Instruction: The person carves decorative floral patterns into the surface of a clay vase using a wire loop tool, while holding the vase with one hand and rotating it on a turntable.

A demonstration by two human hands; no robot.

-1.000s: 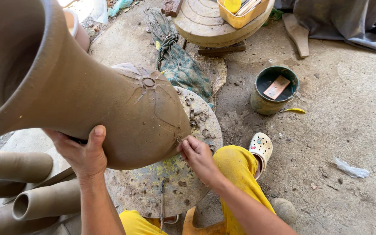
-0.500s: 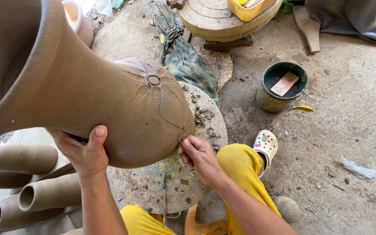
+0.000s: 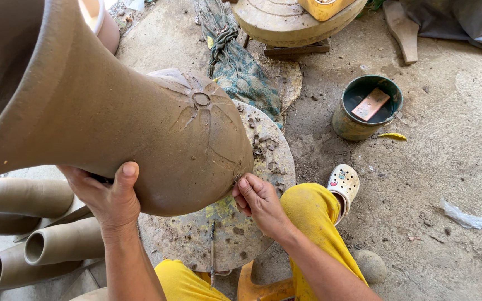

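The fingertips of the right hand (image 3: 259,199) are bunched together and pressed to the lower edge of a large unfired clay vase (image 3: 157,139), pinching what looks like a small dark tool against the wall, though it is too small to make out surely. The left hand (image 3: 107,195) cups the underside of the vase, thumb up along the clay and the other fingers curled beneath, out of sight. The vase lies tilted on its side, its wide mouth toward the camera at upper left and its rounded base, marked with a small ring and radiating lines, over a round work board (image 3: 241,223) strewn with clay crumbs. A thin stick-like tool (image 3: 212,251) lies on the board near the person's knees, which are in yellow trousers (image 3: 313,209). A pale clog (image 3: 342,184) shows just beyond the right knee. To the left lie several clay tubes (image 3: 26,198), stacked on their sides. Farther off on the dirt floor stands a green bucket (image 3: 364,120) with a flat orange piece inside, and a crumpled green cloth (image 3: 235,67) lies beside the board.
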